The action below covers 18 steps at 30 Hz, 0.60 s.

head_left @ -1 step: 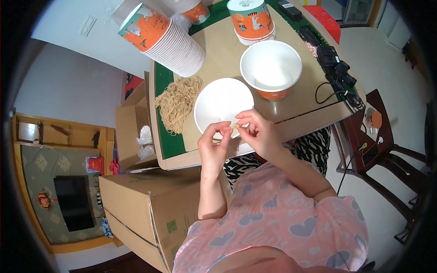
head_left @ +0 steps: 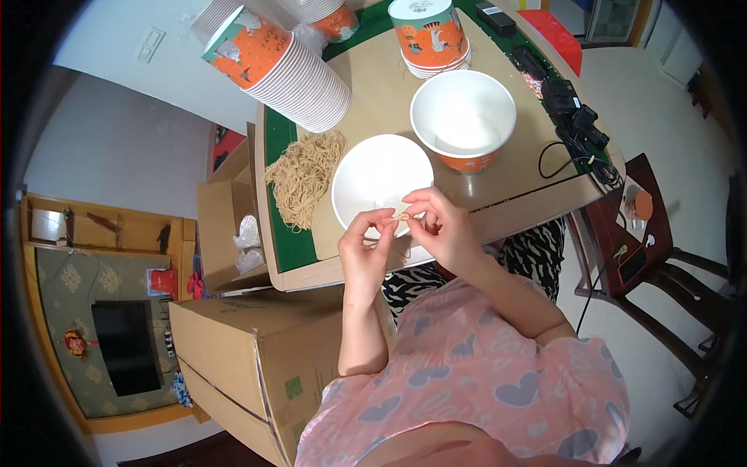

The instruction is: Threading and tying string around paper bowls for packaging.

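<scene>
- Because the only view is the head camera looking straight down, everything reads from above: both hands meet at the near edge of the worktop, just over the near rim of a white paper bowl
- The left hand and the right hand are raised together so that their fingertips face each other, which looks like a way to work on something very small between them
- That small thing is a thin pale strip, pinched between the two hands right above the bowl's near rim; it is too small to say what it is made of
- Left grip: thumb and forefinger drawn narrow, closed on the left end of the strip, the other fingers curled loosely
- Right grip: thumb and forefinger likewise narrow and closed on the right end, the rest of the fingers arched over it
- The white bowl sits open and upright directly under the hands, probably so that anything dropped lands in it
- To the left of the bowl, touching or just beside it, lies a heap of dry noodles on the green strip of the worktop
- Farther off and to the right stands a second empty cup with an orange outside
- A long stack of nested cups lies tilted at the far left, and a short upright stack stands at the far side
- A cardboard box stands on the floor, near left
</scene>
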{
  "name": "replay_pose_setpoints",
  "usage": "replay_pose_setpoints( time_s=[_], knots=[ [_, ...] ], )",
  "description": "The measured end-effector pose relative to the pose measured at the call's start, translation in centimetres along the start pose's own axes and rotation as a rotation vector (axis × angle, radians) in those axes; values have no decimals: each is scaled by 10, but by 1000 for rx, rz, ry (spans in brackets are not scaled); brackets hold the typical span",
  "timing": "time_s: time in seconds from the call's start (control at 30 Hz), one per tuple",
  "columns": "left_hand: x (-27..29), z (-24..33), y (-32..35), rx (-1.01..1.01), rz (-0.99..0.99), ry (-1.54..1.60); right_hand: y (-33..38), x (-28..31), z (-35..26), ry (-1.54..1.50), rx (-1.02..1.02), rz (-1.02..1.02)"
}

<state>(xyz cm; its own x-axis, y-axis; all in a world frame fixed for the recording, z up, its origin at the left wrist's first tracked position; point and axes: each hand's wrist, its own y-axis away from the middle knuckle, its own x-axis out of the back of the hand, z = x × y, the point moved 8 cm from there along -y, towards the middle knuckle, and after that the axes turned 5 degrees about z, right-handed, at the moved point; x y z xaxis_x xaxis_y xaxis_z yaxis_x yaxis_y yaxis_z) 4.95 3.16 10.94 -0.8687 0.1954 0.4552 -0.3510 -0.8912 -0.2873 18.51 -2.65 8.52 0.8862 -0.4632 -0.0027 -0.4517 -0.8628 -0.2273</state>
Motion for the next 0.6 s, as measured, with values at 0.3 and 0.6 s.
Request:
replay_pose_setpoints(
  time_s=[0.3, 0.6],
  knots=[
    [-1, -1, 0, -1, -8, -33, -1, 0, 4, -22, 1, 5],
    [-4, 3, -1, 0, 5, -13, 1, 3, -1, 70, 76, 65]
  ],
)
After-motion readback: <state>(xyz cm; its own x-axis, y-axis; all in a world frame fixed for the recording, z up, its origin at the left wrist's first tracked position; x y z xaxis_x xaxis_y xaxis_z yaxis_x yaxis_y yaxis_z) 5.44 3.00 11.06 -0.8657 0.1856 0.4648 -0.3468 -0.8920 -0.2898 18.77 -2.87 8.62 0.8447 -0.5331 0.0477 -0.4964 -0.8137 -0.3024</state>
